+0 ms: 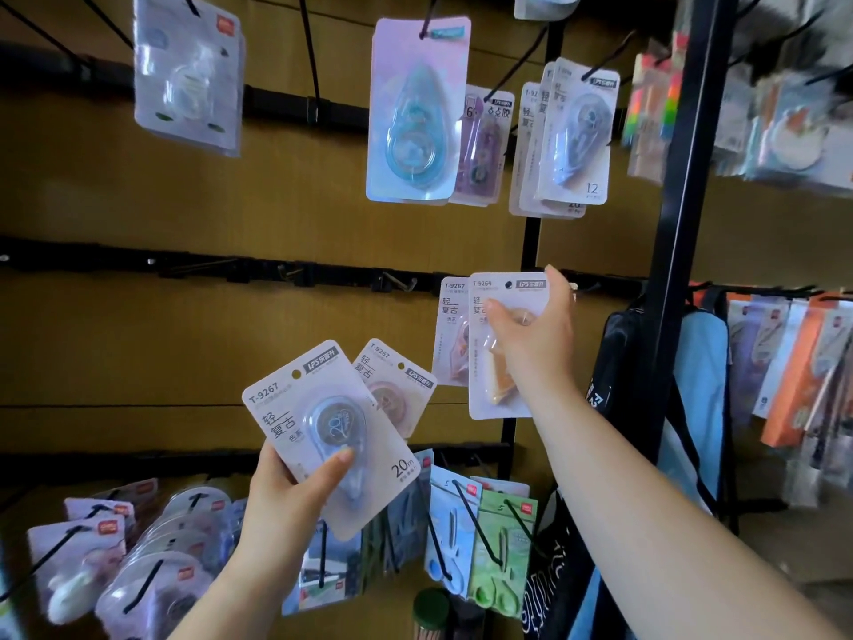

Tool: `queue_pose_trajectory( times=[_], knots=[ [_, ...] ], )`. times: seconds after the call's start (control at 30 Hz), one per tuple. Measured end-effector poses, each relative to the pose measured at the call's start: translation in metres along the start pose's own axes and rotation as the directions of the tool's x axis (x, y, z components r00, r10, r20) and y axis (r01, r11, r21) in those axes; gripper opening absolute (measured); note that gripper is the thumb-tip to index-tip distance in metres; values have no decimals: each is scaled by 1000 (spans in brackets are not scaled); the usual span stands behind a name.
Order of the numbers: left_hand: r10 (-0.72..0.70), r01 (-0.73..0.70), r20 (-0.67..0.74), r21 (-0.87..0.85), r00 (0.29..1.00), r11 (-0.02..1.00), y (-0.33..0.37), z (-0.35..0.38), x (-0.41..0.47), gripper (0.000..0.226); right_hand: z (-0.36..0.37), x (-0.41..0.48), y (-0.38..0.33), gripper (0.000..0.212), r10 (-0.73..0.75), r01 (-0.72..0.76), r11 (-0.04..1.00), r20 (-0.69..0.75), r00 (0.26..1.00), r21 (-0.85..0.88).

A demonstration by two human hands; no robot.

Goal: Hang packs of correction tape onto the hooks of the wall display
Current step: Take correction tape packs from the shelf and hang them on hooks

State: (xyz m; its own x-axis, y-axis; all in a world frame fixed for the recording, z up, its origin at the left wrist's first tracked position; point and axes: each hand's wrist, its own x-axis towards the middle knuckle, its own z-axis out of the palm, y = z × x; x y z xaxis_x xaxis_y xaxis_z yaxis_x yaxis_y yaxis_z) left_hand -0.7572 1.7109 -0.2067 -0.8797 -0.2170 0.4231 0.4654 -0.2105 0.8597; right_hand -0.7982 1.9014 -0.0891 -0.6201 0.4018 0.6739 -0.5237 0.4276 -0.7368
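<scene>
Our right hand (531,334) is reaching toward two o'clock and pinching a flat white card pack of correction tape (501,390), thumb across its clear blister and fingers wrapped over the right edge. That pack is marked T-9264 and carries an orange, teardrop-shaped dispenser under glossy plastic. It is overlapping a second hanging pack (450,330), marked T-9267, just to its nine o'clock; we cannot tell whether the held pack's punched hole is on a hook.

Our left hand (291,491), down at seven o'clock, is gripping two more tilted packs fanned apart. We are seeing the front pack (323,422), rounded at the corners, with a blue-grey teardrop dispenser in a domed blister, the thumb pressing on that blister. Behind it, the rear pack (397,385) is showing a pinkish round dispenser.

Thin black wire hooks (401,281) are jutting from a dark metal rail (115,263) across the brown, wood-grain panel (138,344). At twelve o'clock a pink-backed pack (415,113) with a turquoise dispenser is hanging from a hook above.
</scene>
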Motion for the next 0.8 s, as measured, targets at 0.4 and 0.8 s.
queue_pose_trajectory(
  times=[0.4, 0.8],
  knots=[
    [-15, 15, 0, -3, 1000, 1000, 2, -2, 2, 47, 18, 19, 2, 77, 4, 37, 948, 128, 992, -315],
    [4, -4, -11, -12, 1000, 1000, 5, -11, 3, 56, 20, -49, 25, 62, -51, 51, 994, 4, 999, -98]
  ],
)
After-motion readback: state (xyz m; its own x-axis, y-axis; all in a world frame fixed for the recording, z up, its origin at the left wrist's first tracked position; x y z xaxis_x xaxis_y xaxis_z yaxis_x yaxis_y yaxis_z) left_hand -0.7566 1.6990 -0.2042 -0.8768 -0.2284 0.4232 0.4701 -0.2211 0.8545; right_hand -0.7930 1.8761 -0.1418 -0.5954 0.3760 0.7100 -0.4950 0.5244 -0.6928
